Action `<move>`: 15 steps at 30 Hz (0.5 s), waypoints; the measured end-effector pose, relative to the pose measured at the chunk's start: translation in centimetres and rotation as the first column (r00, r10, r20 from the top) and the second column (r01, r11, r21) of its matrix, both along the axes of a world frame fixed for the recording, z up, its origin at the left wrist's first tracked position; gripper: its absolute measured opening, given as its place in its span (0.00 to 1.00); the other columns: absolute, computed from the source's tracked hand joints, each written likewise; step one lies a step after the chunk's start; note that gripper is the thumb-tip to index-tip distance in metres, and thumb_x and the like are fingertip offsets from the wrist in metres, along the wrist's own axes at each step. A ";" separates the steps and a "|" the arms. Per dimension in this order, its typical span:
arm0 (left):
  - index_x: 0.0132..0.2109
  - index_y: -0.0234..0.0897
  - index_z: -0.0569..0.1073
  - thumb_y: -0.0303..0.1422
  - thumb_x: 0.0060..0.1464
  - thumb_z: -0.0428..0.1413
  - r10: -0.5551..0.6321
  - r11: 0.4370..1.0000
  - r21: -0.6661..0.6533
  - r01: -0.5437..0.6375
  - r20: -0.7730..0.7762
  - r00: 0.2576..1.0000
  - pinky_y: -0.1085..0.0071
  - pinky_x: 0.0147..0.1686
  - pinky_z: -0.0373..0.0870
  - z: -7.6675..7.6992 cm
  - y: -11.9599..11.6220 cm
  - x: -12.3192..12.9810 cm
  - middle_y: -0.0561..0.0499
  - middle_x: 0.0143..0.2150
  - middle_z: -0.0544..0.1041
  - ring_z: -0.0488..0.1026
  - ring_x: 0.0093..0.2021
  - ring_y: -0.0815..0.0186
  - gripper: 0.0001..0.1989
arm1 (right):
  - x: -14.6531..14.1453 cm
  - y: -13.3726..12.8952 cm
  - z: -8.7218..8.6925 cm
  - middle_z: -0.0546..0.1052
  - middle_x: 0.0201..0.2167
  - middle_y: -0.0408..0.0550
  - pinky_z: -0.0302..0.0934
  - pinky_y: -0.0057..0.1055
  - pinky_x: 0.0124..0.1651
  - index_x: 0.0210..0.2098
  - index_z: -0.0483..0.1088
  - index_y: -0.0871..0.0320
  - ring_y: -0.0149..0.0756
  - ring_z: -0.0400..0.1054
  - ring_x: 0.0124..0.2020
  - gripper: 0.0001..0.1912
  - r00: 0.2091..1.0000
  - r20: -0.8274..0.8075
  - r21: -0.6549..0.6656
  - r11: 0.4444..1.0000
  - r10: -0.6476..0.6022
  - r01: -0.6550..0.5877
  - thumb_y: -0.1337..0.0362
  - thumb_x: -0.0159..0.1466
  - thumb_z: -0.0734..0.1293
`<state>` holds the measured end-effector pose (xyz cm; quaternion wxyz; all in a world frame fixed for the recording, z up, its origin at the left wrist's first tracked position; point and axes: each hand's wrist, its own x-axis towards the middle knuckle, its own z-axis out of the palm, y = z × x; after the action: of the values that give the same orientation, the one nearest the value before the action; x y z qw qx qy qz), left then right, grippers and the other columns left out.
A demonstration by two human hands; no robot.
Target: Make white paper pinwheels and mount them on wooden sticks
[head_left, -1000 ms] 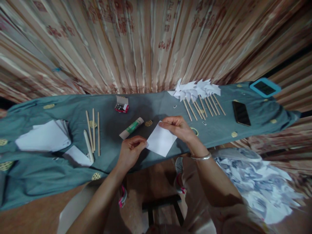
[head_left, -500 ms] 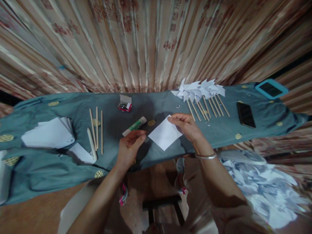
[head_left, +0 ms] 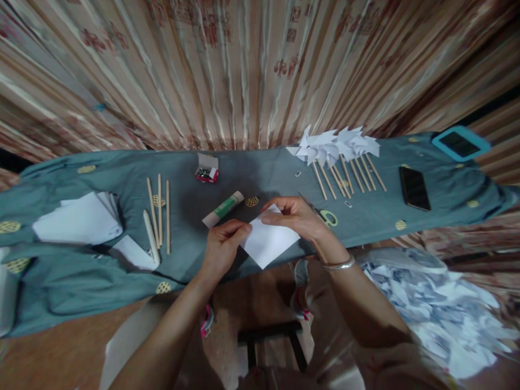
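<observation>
Between my hands a square sheet of white paper is held up, tilted with one corner toward me. My left hand pinches its left corner between thumb and fingers. With thumb below and fingers above, my right hand grips its far corner; a silver bangle circles that wrist. Behind the left hand lies a white and green glue stick on the cloth. Scissors with yellow-green handles lie just beyond the right hand, partly hidden by it.
Paper pinwheels on sticks lie at the back right, near a phone and a blue-framed device. Leftward are wooden sticks, stacked paper and a small box of pins. Paper scraps fill a bag below right.
My left hand has closed on the paper's left corner. The sheet and my right hand have come slightly nearer and to the left, uncovering the scissors.
</observation>
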<state>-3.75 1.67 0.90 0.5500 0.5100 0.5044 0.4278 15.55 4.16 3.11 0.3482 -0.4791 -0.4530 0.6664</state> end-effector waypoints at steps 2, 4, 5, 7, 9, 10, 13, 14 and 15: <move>0.21 0.35 0.74 0.36 0.47 0.60 -0.029 1.000 -0.006 0.029 0.012 1.000 0.74 0.27 0.59 0.1 -0.1 0.2 0.54 0.22 0.69 0.63 0.26 0.71 0.12 | 0.0 0.0 0.0 0.75 0.22 0.39 0.56 0.23 0.23 0.30 0.76 0.59 0.26 0.65 0.21 0.16 0.999 0.021 0.017 1.000 0.026 -0.026 0.57 0.46 0.78; 0.21 0.35 0.74 0.36 0.46 0.60 -0.060 0.998 -0.016 0.060 0.014 0.998 0.74 0.27 0.60 0.2 -0.1 0.3 0.54 0.22 0.70 0.64 0.26 0.70 0.12 | 0.1 0.1 0.0 0.76 0.23 0.40 0.57 0.23 0.24 0.28 0.75 0.60 0.25 0.65 0.22 0.14 0.998 0.035 0.053 0.997 0.045 -0.047 0.58 0.47 0.78; 0.21 0.35 0.75 0.36 0.46 0.60 -0.074 0.997 -0.019 0.075 0.015 0.997 0.74 0.27 0.60 0.2 -0.1 0.3 0.54 0.22 0.70 0.64 0.26 0.70 0.11 | 0.2 0.1 0.1 0.76 0.23 0.40 0.57 0.23 0.24 0.27 0.75 0.60 0.25 0.65 0.22 0.14 0.998 0.039 0.067 0.996 0.056 -0.059 0.59 0.47 0.78; 0.21 0.35 0.75 0.36 0.46 0.59 -0.100 0.995 -0.018 0.100 0.013 0.995 0.74 0.27 0.60 0.3 -0.1 0.2 0.53 0.23 0.71 0.65 0.25 0.70 0.11 | 0.5 0.2 0.3 0.76 0.23 0.41 0.57 0.23 0.25 0.27 0.75 0.60 0.24 0.64 0.23 0.12 0.996 0.037 0.078 0.993 0.082 -0.084 0.60 0.48 0.77; 0.22 0.35 0.76 0.35 0.46 0.59 -0.125 0.992 -0.004 0.125 0.003 0.992 0.74 0.27 0.60 0.4 -0.1 0.1 0.53 0.23 0.71 0.65 0.25 0.70 0.10 | 0.8 0.3 0.3 0.76 0.24 0.41 0.58 0.23 0.27 0.27 0.76 0.61 0.25 0.65 0.24 0.11 0.992 0.029 0.077 0.989 0.123 -0.125 0.62 0.48 0.77; 0.22 0.35 0.76 0.35 0.46 0.59 -0.142 0.990 0.007 0.142 -0.009 0.990 0.74 0.27 0.61 0.4 -0.1 0.1 0.53 0.23 0.71 0.65 0.25 0.70 0.10 | 0.9 0.3 0.3 0.76 0.24 0.41 0.59 0.24 0.28 0.27 0.76 0.61 0.25 0.65 0.25 0.10 0.988 0.027 0.074 0.986 0.150 -0.151 0.63 0.48 0.77; 0.22 0.35 0.75 0.35 0.47 0.58 -0.198 0.979 0.042 0.201 -0.065 0.978 0.74 0.28 0.60 0.6 -0.1 0.1 0.53 0.22 0.71 0.65 0.25 0.70 0.11 | 0.8 0.3 0.0 0.77 0.24 0.42 0.58 0.24 0.29 0.28 0.76 0.62 0.26 0.65 0.25 0.09 0.970 0.040 0.048 0.969 0.241 -0.243 0.63 0.49 0.75; 0.22 0.35 0.75 0.35 0.48 0.58 -0.211 0.975 0.055 0.216 -0.080 0.974 0.74 0.28 0.60 0.6 -0.1 0.1 0.53 0.22 0.70 0.65 0.25 0.70 0.11 | 0.7 0.3 -0.1 0.76 0.24 0.42 0.58 0.24 0.28 0.28 0.76 0.62 0.26 0.65 0.25 0.09 0.964 0.051 0.042 0.964 0.261 -0.263 0.63 0.49 0.75; 0.22 0.34 0.74 0.36 0.48 0.58 -0.220 0.972 0.066 0.226 -0.093 0.971 0.74 0.28 0.60 0.6 -0.2 0.2 0.53 0.22 0.70 0.65 0.25 0.70 0.12 | 0.5 0.2 -0.2 0.76 0.23 0.42 0.57 0.24 0.28 0.27 0.76 0.62 0.25 0.64 0.24 0.09 0.959 0.065 0.039 0.960 0.275 -0.278 0.63 0.50 0.74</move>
<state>-3.57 1.51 1.52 0.5528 0.6017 0.4503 0.3600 16.06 4.38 2.92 0.2497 -0.4221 -0.5414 0.6829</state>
